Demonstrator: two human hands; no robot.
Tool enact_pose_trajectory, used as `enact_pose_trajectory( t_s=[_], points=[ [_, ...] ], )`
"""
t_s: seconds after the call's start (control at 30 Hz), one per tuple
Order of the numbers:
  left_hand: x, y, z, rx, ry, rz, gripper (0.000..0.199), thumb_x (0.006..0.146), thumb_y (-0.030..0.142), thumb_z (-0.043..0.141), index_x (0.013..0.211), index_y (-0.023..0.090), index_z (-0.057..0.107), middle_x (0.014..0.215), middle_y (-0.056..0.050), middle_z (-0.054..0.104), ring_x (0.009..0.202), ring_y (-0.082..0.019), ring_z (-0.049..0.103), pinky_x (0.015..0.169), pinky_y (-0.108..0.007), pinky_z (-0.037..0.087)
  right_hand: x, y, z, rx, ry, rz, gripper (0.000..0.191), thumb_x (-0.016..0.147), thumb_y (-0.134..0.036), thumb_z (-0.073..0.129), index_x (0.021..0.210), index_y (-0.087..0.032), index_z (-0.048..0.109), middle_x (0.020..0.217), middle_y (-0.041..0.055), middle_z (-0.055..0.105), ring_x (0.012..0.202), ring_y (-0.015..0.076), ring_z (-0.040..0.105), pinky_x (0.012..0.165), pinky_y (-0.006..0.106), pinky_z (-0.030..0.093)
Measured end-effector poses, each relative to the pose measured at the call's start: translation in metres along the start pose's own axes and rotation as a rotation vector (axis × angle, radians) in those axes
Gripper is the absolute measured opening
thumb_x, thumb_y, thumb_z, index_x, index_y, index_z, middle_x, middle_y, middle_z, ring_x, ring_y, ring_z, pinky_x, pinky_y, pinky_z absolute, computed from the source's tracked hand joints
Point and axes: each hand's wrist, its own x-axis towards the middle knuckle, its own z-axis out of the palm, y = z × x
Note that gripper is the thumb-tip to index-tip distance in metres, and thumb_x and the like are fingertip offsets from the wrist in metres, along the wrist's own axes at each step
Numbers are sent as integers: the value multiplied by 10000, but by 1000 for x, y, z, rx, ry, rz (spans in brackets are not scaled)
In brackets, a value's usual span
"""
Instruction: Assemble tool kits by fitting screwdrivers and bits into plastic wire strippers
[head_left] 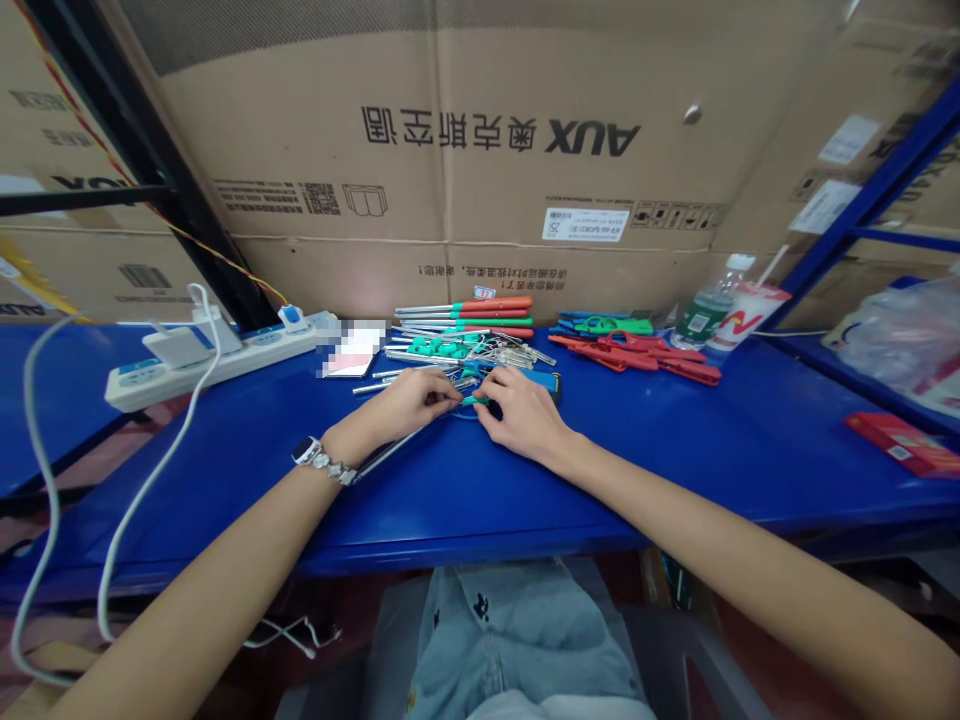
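Observation:
My left hand [412, 400], with a watch [307, 452] and bracelet at its wrist, is closed in a pinch on a thin metal rod [396, 450]. The rod slants from beside the wrist up to the fingertips. Close by, my right hand [521, 412] pinches a small green piece [474, 400] at the rod's upper end; whether the two are joined I cannot tell. Just beyond the fingers lie several small teal-green parts [446, 346], loose metal rods [381, 378] and small metal pieces [517, 350]. A blue object [546, 382] is partly hidden behind my right hand.
Rods with orange and green handles [495, 320] lie at the back. Red plastic pieces [645, 355], a bottle [709, 305] and a cup [750, 315] are to the right. A power strip [131, 388] with white cables stands left, near a white card [356, 352]. Cardboard [450, 220] walls the back.

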Motion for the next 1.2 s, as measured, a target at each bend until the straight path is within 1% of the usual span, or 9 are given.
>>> enact_pose_trajectory(
  t_s=[0.2,0.43,0.5,0.67,0.77,0.83,0.93,1.07,1.2],
  points=[
    [3,-4,7,90,47,22,192,925,158,574,956,158,764,895,-76,720,756,-170,640,723,-295,490,3,0,2,67,5,66,99,915,-204,624,966,-188,707,1045,78,684,1040,241,608,807,341,479],
    [2,-5,8,76,59,25,190,919,153,564,935,161,754,871,-67,718,749,-169,635,724,-290,486,6,-1,1,98,-9,62,63,904,-172,612,941,-176,662,998,77,655,974,227,596,824,343,457],
    [3,-5,8,76,58,22,191,917,159,562,933,162,753,868,-68,715,744,-170,634,720,-294,486,7,-1,-1,121,-23,74,51,896,-163,618,928,-178,655,970,66,644,917,210,593,797,330,446],
    [3,-4,8,56,55,18,188,921,167,559,943,168,746,885,-70,706,758,-173,638,716,-295,487,12,-2,-7,144,-73,130,49,867,-174,649,909,-196,660,929,43,639,787,184,580,655,295,376],
    [2,-1,9,54,61,20,186,927,195,560,953,170,743,895,-73,687,755,-176,628,713,-303,489,13,-1,-8,127,-90,118,64,854,-165,643,905,-196,667,951,52,650,794,193,591,650,298,376],
    [1,2,11,87,64,14,183,933,261,577,938,167,734,893,-78,661,769,-192,619,702,-314,484,12,0,-6,118,-78,104,75,847,-152,631,901,-191,667,949,58,649,818,203,600,675,304,396],
    [1,7,16,131,92,-22,182,912,328,604,879,171,691,863,-72,626,786,-216,605,683,-324,473,11,1,-3,112,-57,99,78,854,-157,618,904,-185,670,944,62,642,829,208,601,707,314,416],
    [4,8,23,114,114,-111,71,854,230,598,883,180,639,862,-60,632,813,-224,604,723,-339,480,11,2,-3,119,-56,106,63,868,-172,617,899,-171,672,938,66,638,796,194,590,709,315,421],
    [6,7,27,106,129,-171,57,828,216,616,877,187,623,857,-51,637,818,-225,598,731,-343,478,16,3,-9,116,-89,85,47,851,-141,624,863,-170,659,903,56,640,775,179,579,698,305,416]
  ],
)
